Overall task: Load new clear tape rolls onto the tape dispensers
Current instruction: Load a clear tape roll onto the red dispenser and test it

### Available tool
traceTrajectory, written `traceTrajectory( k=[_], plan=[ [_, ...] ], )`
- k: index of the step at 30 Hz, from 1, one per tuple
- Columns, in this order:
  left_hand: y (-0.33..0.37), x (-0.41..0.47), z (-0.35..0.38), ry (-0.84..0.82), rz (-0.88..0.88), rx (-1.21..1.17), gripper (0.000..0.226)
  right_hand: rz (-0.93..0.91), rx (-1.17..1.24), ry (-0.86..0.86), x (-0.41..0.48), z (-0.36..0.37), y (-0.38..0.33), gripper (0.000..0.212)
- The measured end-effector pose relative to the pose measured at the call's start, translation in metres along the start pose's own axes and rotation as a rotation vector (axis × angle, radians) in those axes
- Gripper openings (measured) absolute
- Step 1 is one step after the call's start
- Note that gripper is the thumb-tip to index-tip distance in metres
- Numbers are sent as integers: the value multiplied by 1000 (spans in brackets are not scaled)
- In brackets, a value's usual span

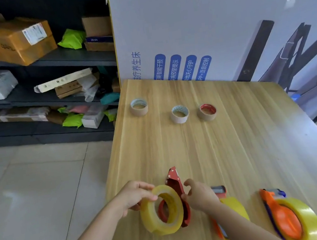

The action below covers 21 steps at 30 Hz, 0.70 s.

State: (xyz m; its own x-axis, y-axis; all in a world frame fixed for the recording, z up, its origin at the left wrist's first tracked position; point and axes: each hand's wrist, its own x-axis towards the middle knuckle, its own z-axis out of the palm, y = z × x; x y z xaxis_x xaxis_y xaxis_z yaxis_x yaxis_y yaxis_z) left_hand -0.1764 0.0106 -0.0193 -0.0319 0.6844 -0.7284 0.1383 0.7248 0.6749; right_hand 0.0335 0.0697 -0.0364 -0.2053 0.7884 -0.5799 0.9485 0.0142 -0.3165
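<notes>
Right grip (202,197) clasps red dispenser (174,180); left grip (135,196) pinches tape roll (163,226) against it.

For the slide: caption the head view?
Left hand pinches clear tape roll, right hand holds red dispenser; three empty cores beyond.

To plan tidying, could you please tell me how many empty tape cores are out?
3, in a far row: left core, middle core, red-lined core at right.
</notes>
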Motion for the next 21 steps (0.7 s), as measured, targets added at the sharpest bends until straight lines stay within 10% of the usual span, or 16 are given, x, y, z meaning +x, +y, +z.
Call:
traceTrajectory(
  k=[10,21],
  plan=[
    [15,14,-10,-61,-2,240,35,-90,-262,62,5,-3,0,38],
    [-8,32,23,-119,48,72,43,-92,-25,82,9,-7,14,34]
  ],
)
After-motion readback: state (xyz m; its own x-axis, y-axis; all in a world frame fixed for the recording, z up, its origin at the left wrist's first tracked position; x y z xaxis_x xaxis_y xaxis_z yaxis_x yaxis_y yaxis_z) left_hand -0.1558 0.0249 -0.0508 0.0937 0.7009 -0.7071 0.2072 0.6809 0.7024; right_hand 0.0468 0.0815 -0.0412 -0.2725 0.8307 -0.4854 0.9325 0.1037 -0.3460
